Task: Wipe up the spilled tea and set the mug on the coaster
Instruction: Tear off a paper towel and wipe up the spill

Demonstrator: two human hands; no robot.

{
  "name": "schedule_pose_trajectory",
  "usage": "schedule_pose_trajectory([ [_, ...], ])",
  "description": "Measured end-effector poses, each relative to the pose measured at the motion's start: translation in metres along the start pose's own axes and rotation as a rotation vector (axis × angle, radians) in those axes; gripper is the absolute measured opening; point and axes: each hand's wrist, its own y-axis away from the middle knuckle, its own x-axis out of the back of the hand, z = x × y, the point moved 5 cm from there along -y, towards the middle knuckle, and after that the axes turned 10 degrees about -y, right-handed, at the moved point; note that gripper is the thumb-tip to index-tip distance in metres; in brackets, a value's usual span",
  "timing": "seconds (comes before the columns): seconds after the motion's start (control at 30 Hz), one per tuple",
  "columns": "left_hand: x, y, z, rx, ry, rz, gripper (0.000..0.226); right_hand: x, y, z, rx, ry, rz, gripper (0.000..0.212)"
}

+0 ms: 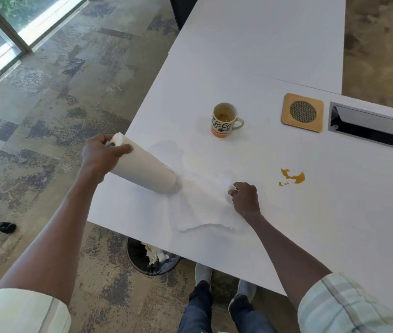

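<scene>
A smooth white worktop fills the right of the frame. At its centre a round, patterned ceramic mug with an orange base is seen upright, a little tea inside; to its right, apart from it, lies a square wooden coaster with a woven round inset. An amber tea puddle is spread at right of centre. A soft cylindrical paper roll is gripped at its upper end by the left hand, tilted down; a crumpled sheet is pinched by the right hand, arm extended.
</scene>
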Motion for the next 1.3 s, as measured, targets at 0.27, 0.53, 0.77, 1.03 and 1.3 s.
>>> schedule_pose_trajectory([
  [0.27, -0.015, 0.03, 0.024, -0.128, -0.102, 0.048, 0.065, 0.036, 0.003, 0.019, -0.009, -0.089, 0.078, 0.045],
  [0.53, -0.046, 0.075, 0.054, -0.348, -0.255, 0.055, 0.069, 0.077, 0.011, 0.018, 0.015, -0.304, 0.143, 0.051],
  [0.77, -0.059, 0.093, 0.065, -0.378, -0.428, 0.032, 0.084, 0.11, 0.018, 0.034, -0.069, -0.493, 0.182, 0.039],
  [1.03, -0.085, 0.151, 0.113, -0.794, -0.255, 0.273, 0.06, 0.142, 0.022, 0.047, -0.098, -0.708, 0.198, 0.025],
  [1.3, -0.184, 0.175, 0.112, -0.253, 0.028, -0.408, 0.096, 0.175, 0.028, 0.041, -0.121, -1.007, 0.183, 0.028],
])
